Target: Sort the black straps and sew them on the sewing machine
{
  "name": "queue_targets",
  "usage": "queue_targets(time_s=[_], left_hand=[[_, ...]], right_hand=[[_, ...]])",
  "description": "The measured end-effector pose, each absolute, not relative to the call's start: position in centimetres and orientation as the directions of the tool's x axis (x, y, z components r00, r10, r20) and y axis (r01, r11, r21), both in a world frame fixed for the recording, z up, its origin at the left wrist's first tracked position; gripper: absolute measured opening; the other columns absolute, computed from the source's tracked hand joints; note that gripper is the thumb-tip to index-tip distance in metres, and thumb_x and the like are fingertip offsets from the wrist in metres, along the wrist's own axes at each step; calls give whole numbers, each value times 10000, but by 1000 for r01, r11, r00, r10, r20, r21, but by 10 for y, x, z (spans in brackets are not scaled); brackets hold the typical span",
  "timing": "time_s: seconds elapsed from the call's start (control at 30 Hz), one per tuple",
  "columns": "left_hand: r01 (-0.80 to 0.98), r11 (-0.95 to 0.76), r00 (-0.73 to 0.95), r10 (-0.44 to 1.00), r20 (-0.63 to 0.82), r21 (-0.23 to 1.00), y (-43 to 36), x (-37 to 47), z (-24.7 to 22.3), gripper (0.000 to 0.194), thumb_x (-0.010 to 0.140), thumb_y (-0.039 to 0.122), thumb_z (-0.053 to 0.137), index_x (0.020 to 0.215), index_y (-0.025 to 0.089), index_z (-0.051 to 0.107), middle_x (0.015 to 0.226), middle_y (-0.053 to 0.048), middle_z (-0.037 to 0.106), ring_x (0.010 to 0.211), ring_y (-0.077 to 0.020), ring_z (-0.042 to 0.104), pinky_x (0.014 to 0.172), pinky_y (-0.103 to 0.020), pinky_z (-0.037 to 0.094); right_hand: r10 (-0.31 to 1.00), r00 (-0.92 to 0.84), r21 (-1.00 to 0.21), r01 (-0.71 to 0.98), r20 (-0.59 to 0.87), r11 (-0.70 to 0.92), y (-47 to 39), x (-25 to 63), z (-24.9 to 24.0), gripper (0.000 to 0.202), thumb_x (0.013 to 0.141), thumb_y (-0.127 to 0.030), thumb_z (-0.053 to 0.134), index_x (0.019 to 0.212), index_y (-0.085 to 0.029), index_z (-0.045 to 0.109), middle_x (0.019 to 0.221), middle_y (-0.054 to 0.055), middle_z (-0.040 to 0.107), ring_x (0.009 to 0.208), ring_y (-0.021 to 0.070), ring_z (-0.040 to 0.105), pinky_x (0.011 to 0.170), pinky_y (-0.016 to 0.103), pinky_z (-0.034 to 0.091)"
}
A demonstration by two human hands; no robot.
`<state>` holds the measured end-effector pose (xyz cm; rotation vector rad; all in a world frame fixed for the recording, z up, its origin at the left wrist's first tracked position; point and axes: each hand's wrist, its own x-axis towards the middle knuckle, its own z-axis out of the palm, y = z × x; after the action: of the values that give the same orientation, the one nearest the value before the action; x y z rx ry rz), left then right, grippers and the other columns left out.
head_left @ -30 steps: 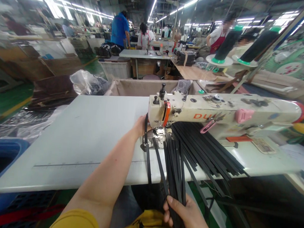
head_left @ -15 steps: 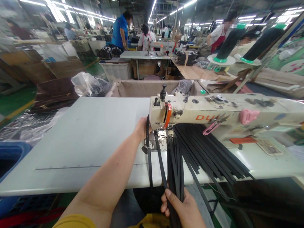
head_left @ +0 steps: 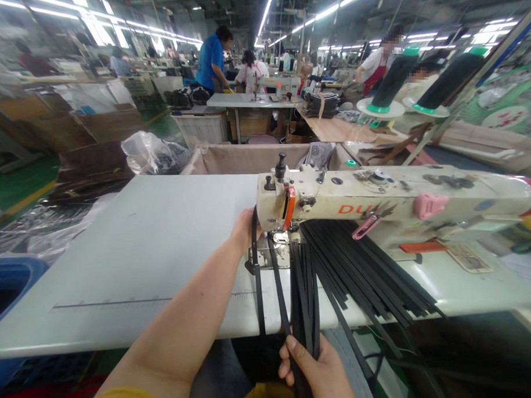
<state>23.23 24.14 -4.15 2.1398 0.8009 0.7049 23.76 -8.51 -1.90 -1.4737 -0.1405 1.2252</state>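
A single camera, worn on the head, looks forward and down over the desk from its near side. The right hand is close, low in the view; the left hand and the machine sit farther in. The wide view, stretched toward its sides, reaches past them to the distant ceiling lights.

Black strips look matt, the sewing machine painted metal, the tabletop smooth.
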Motion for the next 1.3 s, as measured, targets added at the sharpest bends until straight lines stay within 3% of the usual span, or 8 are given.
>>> queue_targets(time_s=[0.33, 0.5, 0.6, 0.67, 0.87, 1.03, 1.2, 1.3], left_hand=[[312, -632, 654, 684, 322, 709, 242, 230, -42, 213, 883, 298, 598, 928, 172, 763, 1022, -99, 781, 1013, -325, 702, 957, -436, 572], [386, -600, 626, 728, 279, 701, 224, 221, -31, 249, 908, 218, 585, 1085, 198, 759, 1162, -79, 763, 1128, -301, 678, 997, -414, 565], [418, -626, 631, 721, 285, 658, 200, 207, -28, 221, 879, 152, 626, 1031, 213, 774, 1159, -70, 762, 1141, -281, 680, 1057, -413, 536], [403, -680, 681, 670, 295, 613, 183, 195, -29, 177, 921, 204, 624, 1015, 213, 773, 1147, -70, 764, 1147, -273, 678, 1098, -434, 510], [426, -763, 766, 590, 254, 487, 147, 170, -29, 359, 1018, 274, 512, 1353, 214, 626, 1451, -88, 620, 1424, -310, 489, 1226, -597, 329], [422, -742, 780, 590, 209, 520, 144, 168, -22, 354, 1057, 298, 419, 1321, 227, 645, 1447, -77, 624, 1456, -282, 456, 1241, -590, 294], [420, -724, 778, 598, 194, 547, 144, 169, -20, 370, 1066, 304, 394, 1342, 241, 632, 1450, -75, 623, 1476, -255, 429, 1252, -560, 269], [423, -723, 777, 600, 192, 547, 144, 168, -21, 376, 1062, 298, 400, 1361, 245, 622, 1460, -74, 617, 1476, -242, 430, 1257, -535, 266]], right_hand=[[693, 464, -800, -529, -552, -283, -83, 237, -19, 544, 681, -604, 870, 912, -171, 635, 696, 38, 753, 491, 127, 625, 496, 254, 460], [694, 471, -804, -529, -544, -271, -81, 237, -22, 548, 665, -594, 883, 908, -172, 630, 695, 29, 747, 490, 124, 625, 487, 250, 453], [696, 480, -806, -539, -534, -246, -81, 236, -21, 568, 646, -599, 894, 902, -169, 626, 686, 23, 740, 497, 129, 634, 485, 248, 455], [691, 486, -801, -552, -535, -233, -82, 235, -18, 568, 644, -595, 897, 904, -167, 629, 687, 22, 737, 508, 135, 645, 487, 247, 460], [683, 442, -746, -624, -581, -232, -85, 237, -7, 537, 701, -618, 852, 884, -144, 678, 717, 49, 742, 576, 163, 690, 530, 257, 506], [728, 385, -710, -677, -567, -195, -94, 239, -6, 568, 845, -658, 694, 1010, -115, 717, 767, 82, 756, 631, 189, 717, 569, 276, 545], [701, 381, -686, -696, -602, -211, -101, 240, -5, 484, 766, -574, 823, 954, -143, 712, 730, 43, 743, 625, 172, 723, 561, 238, 538], [668, 371, -659, -713, -645, -240, -103, 241, -3, 462, 710, -518, 886, 912, -142, 710, 774, 59, 766, 705, 193, 756, 639, 254, 585]])
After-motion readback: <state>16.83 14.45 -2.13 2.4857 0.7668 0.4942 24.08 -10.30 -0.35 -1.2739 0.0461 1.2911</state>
